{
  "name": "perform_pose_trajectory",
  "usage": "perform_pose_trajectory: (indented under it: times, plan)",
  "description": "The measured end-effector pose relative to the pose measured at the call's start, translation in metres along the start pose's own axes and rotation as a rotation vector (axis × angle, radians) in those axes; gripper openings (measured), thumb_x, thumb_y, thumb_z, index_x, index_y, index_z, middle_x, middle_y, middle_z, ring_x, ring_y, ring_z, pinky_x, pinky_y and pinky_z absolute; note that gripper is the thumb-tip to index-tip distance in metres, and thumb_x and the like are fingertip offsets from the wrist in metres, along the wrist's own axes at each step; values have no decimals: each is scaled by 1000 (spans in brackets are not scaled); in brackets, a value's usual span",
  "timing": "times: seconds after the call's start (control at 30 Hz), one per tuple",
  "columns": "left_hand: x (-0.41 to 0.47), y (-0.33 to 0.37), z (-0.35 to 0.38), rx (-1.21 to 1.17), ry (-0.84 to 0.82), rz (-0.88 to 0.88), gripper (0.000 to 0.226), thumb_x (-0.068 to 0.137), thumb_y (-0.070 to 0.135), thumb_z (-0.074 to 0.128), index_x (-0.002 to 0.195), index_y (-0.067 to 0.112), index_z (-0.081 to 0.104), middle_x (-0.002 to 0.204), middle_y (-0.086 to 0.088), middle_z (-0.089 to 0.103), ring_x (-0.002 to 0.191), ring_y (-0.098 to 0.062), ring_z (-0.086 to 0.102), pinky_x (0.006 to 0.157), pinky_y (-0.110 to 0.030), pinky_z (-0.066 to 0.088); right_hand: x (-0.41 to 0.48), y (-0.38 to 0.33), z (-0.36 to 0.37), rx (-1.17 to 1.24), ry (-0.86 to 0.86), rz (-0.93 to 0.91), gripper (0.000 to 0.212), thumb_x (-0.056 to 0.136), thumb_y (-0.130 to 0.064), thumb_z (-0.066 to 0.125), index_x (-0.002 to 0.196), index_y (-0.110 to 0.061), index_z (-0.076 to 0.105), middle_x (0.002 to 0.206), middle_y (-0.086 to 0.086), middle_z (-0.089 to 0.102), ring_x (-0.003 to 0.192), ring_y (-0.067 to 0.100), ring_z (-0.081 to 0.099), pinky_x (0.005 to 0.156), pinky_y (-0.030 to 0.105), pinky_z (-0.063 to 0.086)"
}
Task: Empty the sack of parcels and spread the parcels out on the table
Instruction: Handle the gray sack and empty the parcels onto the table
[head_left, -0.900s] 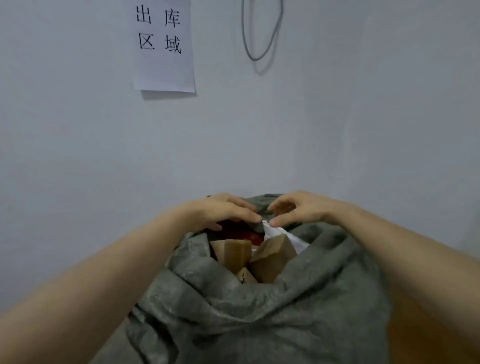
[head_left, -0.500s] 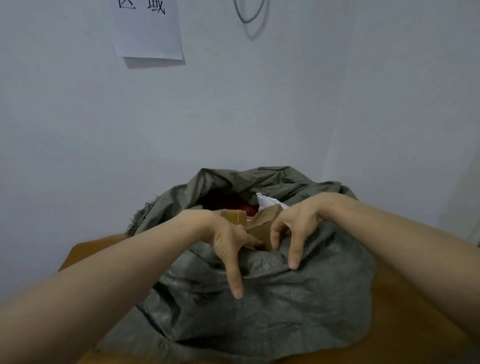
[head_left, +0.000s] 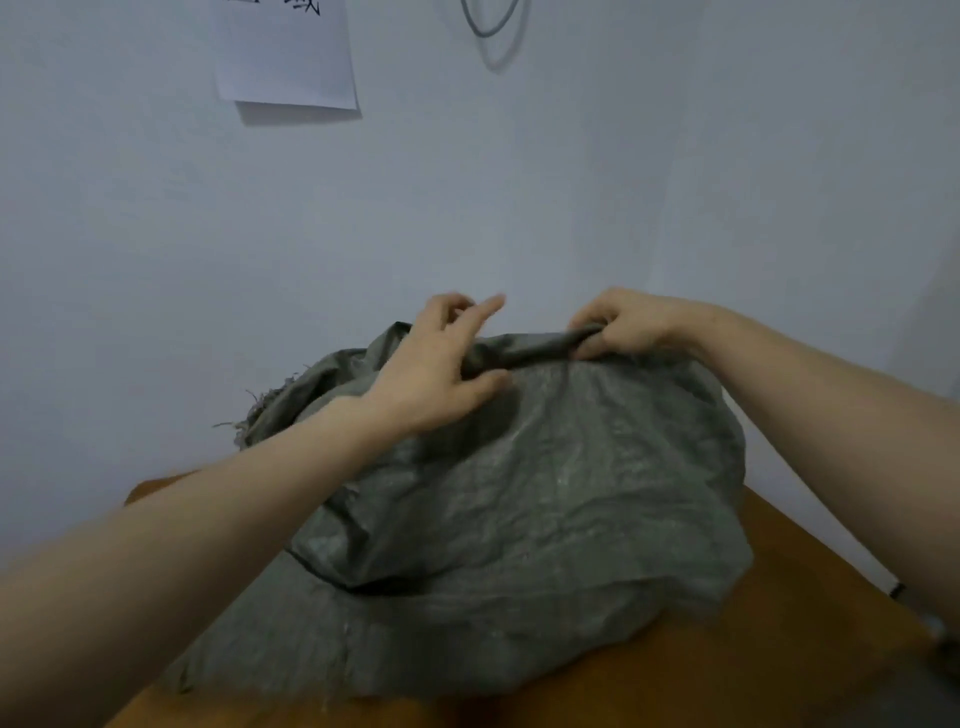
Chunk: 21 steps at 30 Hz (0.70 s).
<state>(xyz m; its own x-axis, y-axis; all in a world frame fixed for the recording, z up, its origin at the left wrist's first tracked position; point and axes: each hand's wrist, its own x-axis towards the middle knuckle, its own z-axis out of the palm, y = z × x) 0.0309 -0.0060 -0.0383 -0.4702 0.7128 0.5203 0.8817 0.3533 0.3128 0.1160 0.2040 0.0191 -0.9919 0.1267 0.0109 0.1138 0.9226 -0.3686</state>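
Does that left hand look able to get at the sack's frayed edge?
Probably yes: the left hand grips the sack near its top, and the frayed edge lies close by with nothing between.

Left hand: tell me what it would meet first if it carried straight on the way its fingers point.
The left hand points its fingers up and away over the sack rim, so it would likely meet the white wall behind first; depth is unclear.

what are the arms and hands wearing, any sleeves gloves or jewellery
Nothing shows. Left arm and right arm are bare to the frame edge, no sleeves. Left hand and right hand wear no gloves, watch or rings that I can see.
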Motion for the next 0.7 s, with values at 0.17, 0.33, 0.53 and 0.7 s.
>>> perform_pose_trajectory:
  times: [0.17,0.33,0.53,0.7]
  plan:
    - [-17,14,37,489,-313,175,119,58,81,60,149,40,-5,153,-11,-27,143,-30,-22,111,-59,-9,3,4,-13,308,304,76,16,88,-2,57,97,-6,69,84,8,62,66,7,54,59,14,44]
    - [-2,5,55,524,-113,150,39,96,22,48,135,23,46,135,-4,46,129,-24,42,112,-37,24,0,6,-11,234,274,59,18,89,-9,60,106,-13,65,101,7,64,91,16,58,72,20,47]
    - [42,4,14,-87,157,-120,19,95,7,49,107,10,64,117,-7,65,110,-25,58,95,-27,40,-26,11,-13,76,213,-57,106,62,-60,71,149,-36,15,157,1,8,145,18,9,117,36,15]
    - [89,14,-29,-210,255,-229,27,96,3,44,118,10,57,99,-2,57,91,-17,53,73,-15,34,-32,22,7,-329,-79,-34,147,40,-78,70,142,-38,-28,156,-7,-24,145,17,-16,114,62,-6]
